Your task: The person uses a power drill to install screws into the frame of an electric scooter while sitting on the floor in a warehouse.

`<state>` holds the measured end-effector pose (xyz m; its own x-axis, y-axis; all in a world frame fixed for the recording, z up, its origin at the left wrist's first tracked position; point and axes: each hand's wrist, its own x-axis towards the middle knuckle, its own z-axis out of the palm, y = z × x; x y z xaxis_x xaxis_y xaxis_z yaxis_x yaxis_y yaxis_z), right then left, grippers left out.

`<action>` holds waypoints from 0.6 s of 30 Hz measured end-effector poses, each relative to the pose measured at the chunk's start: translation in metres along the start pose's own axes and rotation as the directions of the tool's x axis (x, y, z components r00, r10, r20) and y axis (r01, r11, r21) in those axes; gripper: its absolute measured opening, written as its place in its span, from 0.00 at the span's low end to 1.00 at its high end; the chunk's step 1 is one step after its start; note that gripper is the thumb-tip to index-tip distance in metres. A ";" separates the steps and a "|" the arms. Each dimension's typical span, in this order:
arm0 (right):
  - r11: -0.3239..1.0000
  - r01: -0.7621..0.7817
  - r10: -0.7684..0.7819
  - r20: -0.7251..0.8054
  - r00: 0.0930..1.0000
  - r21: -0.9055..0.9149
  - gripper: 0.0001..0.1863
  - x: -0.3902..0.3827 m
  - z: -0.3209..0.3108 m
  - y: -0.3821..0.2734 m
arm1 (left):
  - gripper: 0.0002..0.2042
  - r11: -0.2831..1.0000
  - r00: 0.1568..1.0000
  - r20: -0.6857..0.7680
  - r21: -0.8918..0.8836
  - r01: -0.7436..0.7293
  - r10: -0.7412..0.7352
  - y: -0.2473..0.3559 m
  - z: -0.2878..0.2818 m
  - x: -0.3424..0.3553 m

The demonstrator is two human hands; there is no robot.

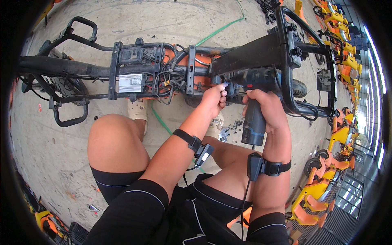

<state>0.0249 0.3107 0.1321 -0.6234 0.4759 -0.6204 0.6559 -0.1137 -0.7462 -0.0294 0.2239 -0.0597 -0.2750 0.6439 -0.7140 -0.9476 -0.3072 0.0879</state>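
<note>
Right hand (261,101) wrapped around a dark pistol-grip power driver (253,124), left hand (215,100) tightly curled near its nose — any hold unclear — at a scooter's black frame (190,69).

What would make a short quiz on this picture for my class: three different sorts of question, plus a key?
1. Multiple choice: what does the right grip hold?
A) a paintbrush
B) a power tool
C) a hammer

2. True or false: the silver box on the black frame lies farther to the left than the left grip.

3. Fill in the blank: the long thin strip running across the floor is ____ in colour.

Key: 1 B; 2 true; 3 green.
</note>
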 end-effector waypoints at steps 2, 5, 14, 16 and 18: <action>1.000 0.006 -0.006 0.006 1.000 0.004 0.12 0.001 0.000 0.001 | 0.05 0.999 1.000 0.016 -0.048 0.003 -0.002 -0.002 -0.001 0.002; 0.999 -0.005 0.005 0.009 1.000 0.047 0.10 0.002 0.000 0.001 | 0.05 0.991 0.999 0.050 -0.131 0.002 0.005 -0.008 -0.003 0.002; 0.999 -0.001 0.001 0.001 1.000 0.043 0.13 0.005 0.000 0.004 | 0.06 0.953 0.992 0.125 -0.300 0.029 0.010 -0.022 -0.002 0.005; 0.999 -0.007 0.007 0.009 1.000 0.032 0.13 0.005 -0.002 0.005 | 0.06 0.945 0.989 0.150 -0.326 0.036 0.014 -0.024 -0.001 0.003; 0.999 -0.006 0.005 0.010 1.000 0.044 0.13 0.007 -0.002 0.006 | 0.06 0.938 0.986 0.167 -0.344 0.034 0.026 -0.025 -0.001 0.003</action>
<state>0.0254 0.3151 0.1241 -0.6240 0.4666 -0.6269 0.6404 -0.1545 -0.7524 -0.0068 0.2326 -0.0649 -0.3223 0.7436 -0.5858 -0.8425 -0.5075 -0.1807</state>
